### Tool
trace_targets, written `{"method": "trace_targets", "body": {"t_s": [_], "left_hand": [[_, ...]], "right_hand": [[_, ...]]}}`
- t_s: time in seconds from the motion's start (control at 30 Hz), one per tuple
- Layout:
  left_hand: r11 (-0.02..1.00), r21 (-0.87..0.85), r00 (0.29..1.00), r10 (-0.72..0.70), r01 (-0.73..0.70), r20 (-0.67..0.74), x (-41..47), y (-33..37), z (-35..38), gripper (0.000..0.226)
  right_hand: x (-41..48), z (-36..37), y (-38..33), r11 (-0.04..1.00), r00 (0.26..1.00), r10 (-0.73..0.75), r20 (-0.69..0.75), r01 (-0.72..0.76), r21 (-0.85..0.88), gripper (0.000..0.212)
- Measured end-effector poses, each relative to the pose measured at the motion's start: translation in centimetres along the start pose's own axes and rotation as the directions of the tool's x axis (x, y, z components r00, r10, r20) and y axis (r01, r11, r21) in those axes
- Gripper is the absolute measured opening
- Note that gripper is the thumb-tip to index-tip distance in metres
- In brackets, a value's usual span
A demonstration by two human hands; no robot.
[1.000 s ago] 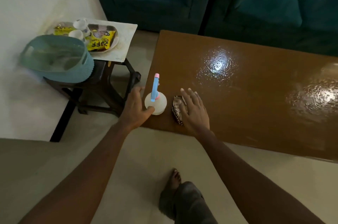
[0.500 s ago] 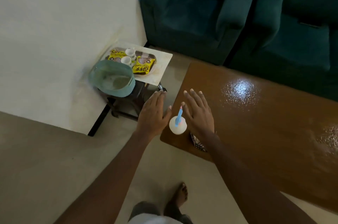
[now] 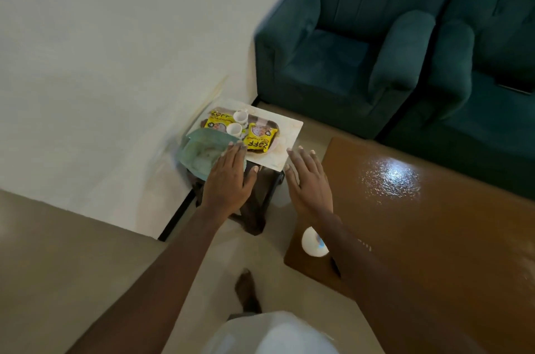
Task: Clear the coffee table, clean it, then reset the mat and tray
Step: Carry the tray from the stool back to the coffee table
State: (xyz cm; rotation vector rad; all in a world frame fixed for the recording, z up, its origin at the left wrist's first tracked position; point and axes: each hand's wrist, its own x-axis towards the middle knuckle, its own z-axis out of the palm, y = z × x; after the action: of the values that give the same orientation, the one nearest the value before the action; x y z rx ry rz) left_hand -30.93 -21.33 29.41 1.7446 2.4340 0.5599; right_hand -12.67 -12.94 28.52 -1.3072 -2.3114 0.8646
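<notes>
The brown coffee table [image 3: 419,223] is wet and shiny. A white spray bottle [image 3: 311,242] stands at its near left corner, partly behind my right forearm. On a dark stool [image 3: 254,209] to the left lies a white mat [image 3: 285,141] bearing a tray [image 3: 273,145] with two yellow snack packets [image 3: 257,138] and two white cups [image 3: 234,129]. A teal basin [image 3: 202,155] sits beside them. My left hand [image 3: 228,180] hovers open over the basin's edge. My right hand [image 3: 308,180] is open near the mat's corner. Neither holds anything.
Two dark green armchairs [image 3: 347,58] stand behind the table and stool. A white wall runs along the left. My bare foot [image 3: 246,290] is on the beige floor below the stool.
Both hands left the spray bottle and cloth on the table corner and reached forward to the stool. The view swung left and up.
</notes>
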Motion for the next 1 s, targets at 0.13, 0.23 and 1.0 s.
{"method": "trace_targets", "body": {"t_s": [0.13,0.23,1.0], "left_hand": [[0.999,-0.023,0.999,0.036,-0.036,0.010,2.6,-3.9,-1.2,0.064],[0.999,-0.039,1.000,0.022,-0.021,0.019,5.0,-6.6,-1.8,0.067],[0.985,-0.110,0.975,-0.107,0.130,0.193,23.0,-15.6,3.7,0.059]], "right_hand": [[3.7,2.0,-2.5,0.998,0.997,0.051,-0.060,-0.049,0.030,0.049],[6.4,3.5,-3.9,0.997,0.994,0.070,-0.080,-0.068,0.024,0.048],[24.8,11.1,-2.1,0.989,0.993,0.121,-0.007,-0.120,0.090,0.047]]}}
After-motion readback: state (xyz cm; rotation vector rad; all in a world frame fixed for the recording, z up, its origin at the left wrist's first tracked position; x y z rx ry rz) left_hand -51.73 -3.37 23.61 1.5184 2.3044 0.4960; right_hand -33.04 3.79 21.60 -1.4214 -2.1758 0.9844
